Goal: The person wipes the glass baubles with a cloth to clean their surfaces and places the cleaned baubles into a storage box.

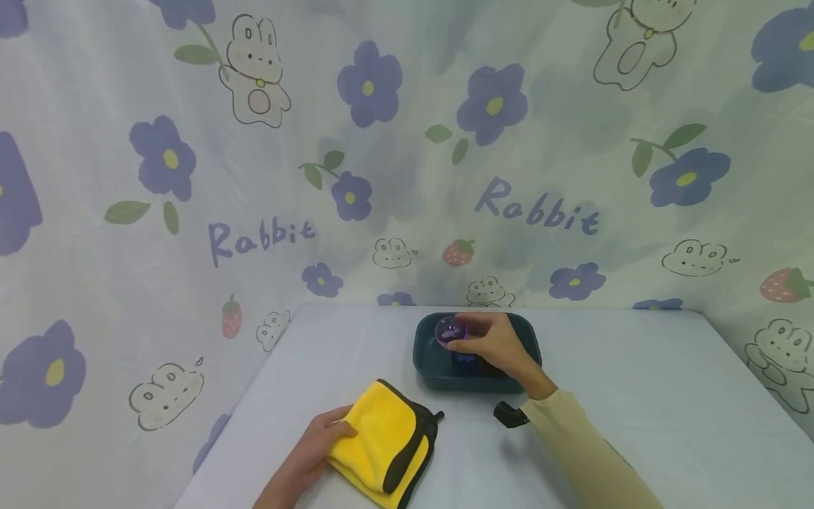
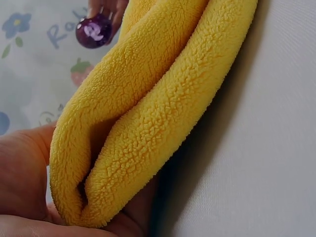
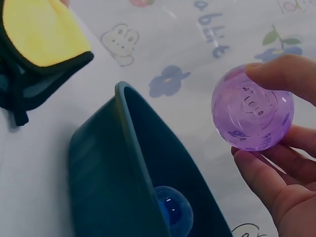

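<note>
One purple ball point(image 3: 253, 108) pinched in the right hand point(image 1: 492, 345) grip above one dark basin point(image 1: 427, 357) at frame centre, one blue ball point(image 3: 173, 207) inside, left hand point(image 1: 318, 445) grip grasping one folded yellow cloth point(image 1: 388, 442) on the worktop point(image 1: 668, 396), lower centre.

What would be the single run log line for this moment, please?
right hand: holds purple ball above teal basin | left hand: grips folded yellow cloth | basin: blue ball inside

Our left hand point(image 1: 316, 445) lies low and near, fingers curled with the thumb pinched down on top. Our right arm, sleeved in cream, stretches forward; our right hand point(image 1: 492, 344) is raised, fingertips point(image 3: 276, 74) pinching.
</note>
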`<state>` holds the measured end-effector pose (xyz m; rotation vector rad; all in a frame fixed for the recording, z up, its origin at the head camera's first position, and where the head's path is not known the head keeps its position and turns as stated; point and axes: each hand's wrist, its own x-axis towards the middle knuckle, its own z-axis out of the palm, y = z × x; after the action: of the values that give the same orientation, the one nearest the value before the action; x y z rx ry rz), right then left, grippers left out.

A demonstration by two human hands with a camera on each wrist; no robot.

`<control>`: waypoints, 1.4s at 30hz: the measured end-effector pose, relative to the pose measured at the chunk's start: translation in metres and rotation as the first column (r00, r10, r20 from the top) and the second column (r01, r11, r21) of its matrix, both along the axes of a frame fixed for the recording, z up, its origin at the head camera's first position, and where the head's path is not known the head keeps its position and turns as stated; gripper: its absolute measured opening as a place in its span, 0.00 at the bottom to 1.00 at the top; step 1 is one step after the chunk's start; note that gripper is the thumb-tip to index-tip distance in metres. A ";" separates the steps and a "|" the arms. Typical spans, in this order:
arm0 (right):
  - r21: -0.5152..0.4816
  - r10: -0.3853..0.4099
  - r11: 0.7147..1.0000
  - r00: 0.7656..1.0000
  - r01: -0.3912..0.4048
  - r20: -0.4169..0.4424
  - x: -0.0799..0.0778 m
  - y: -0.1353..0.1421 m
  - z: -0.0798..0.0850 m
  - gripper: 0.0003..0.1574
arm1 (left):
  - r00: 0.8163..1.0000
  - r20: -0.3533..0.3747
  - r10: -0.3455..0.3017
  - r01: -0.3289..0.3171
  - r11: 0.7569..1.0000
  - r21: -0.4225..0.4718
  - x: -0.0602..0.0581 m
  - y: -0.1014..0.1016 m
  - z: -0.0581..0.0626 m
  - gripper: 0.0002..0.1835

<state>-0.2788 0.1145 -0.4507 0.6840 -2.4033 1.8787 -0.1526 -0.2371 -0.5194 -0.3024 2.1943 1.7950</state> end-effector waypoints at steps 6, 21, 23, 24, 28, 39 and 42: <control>0.032 0.008 0.999 1.000 -0.008 0.005 -0.010 -0.006 -0.010 0.37 | 1.000 -0.004 -0.001 0.001 1.000 0.008 0.000 -0.002 -0.002 0.40; 0.095 0.031 0.995 0.997 -0.038 0.067 -0.025 -0.025 -0.024 0.39 | 1.000 0.004 -0.007 0.007 1.000 0.010 0.000 -0.001 -0.002 0.41; 0.116 0.029 0.993 0.997 -0.036 0.065 -0.025 -0.027 -0.025 0.39 | 1.000 0.008 -0.004 0.004 1.000 0.007 0.000 -0.001 -0.002 0.42; 0.129 0.029 0.991 0.998 -0.036 0.062 -0.025 -0.029 -0.026 0.39 | 1.000 0.009 -0.003 0.003 1.000 0.005 0.000 -0.001 -0.002 0.42; 0.168 0.033 0.985 0.998 -0.041 0.051 -0.025 -0.032 -0.029 0.38 | 1.000 0.010 -0.006 0.006 1.000 0.011 0.000 -0.002 -0.003 0.42; 0.290 0.019 0.957 0.999 -0.007 -0.039 -0.018 -0.038 -0.022 0.37 | 1.000 -0.001 -0.011 0.011 1.000 0.025 0.000 -0.002 -0.006 0.40; 0.358 0.026 0.934 0.997 0.001 -0.072 -0.017 -0.042 -0.022 0.36 | 1.000 0.001 0.001 -0.001 1.000 0.017 0.000 -0.001 -0.005 0.40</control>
<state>-0.2960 0.0725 -0.4731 0.7698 -2.7240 1.3958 -0.1524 -0.2385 -0.5247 -0.3010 2.1774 1.8132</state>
